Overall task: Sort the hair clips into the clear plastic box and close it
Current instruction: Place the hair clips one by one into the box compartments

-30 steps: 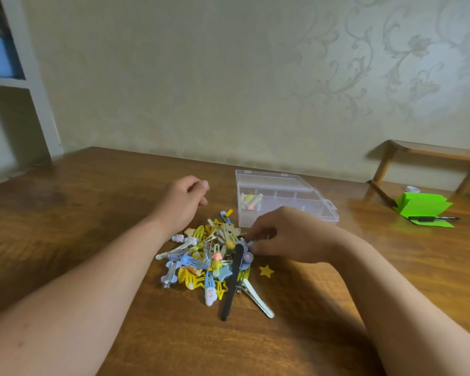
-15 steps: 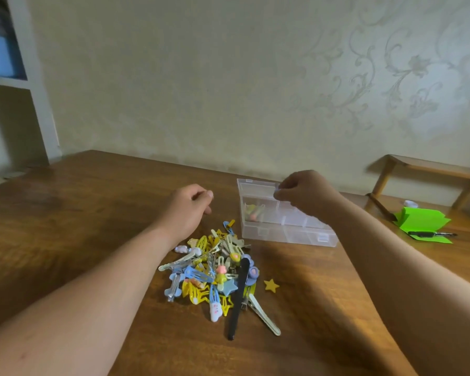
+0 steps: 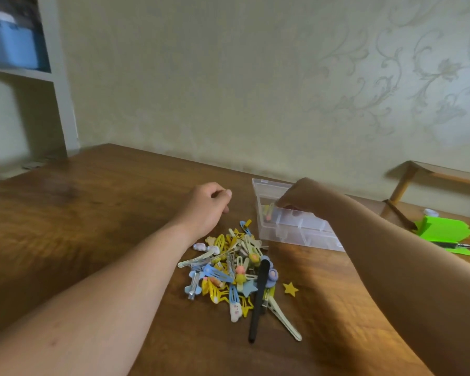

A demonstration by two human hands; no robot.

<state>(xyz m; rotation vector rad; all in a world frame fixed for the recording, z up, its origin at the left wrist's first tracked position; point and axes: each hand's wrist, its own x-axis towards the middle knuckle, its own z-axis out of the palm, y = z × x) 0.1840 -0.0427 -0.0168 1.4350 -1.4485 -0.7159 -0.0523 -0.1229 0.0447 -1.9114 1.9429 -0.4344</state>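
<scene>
Plastic-and-metal clips (image 3: 236, 270) look light, slippery; pinch mid-length. Right hand (image 3: 301, 196), in box (image 3: 296, 234) at their two o'clock, grasp unclear; left hand (image 3: 206, 207) loosely curled, empty.

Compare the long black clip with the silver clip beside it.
The black clip is dark, longer and even in width; the silver clip is pale metal and tapers to a tip. The black clip points towards the box; the silver clip slants off to the right. Both lie at the pile's near edge.
</scene>
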